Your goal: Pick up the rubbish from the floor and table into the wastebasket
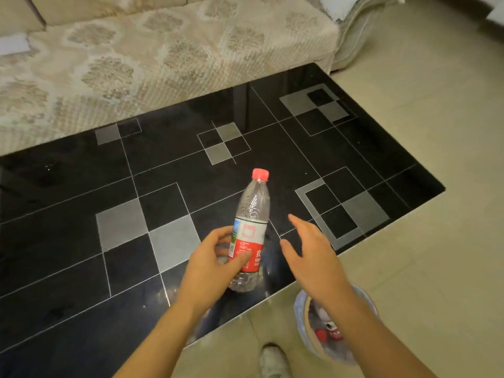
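Observation:
A clear plastic bottle with a red cap and a red and white label is held over the black glass table. My left hand grips it round the label, thumb across the front. My right hand hovers just right of the bottle with straight, spread fingers and holds nothing. Below my right forearm, on the floor by the table's near edge, stands the wastebasket, lined with a light bag. Rubbish with red parts lies inside it. My forearm hides part of its rim.
A sofa with a patterned beige cover runs along the table's far side. Beige floor tiles spread to the right. A shoe shows at the bottom, beside the wastebasket.

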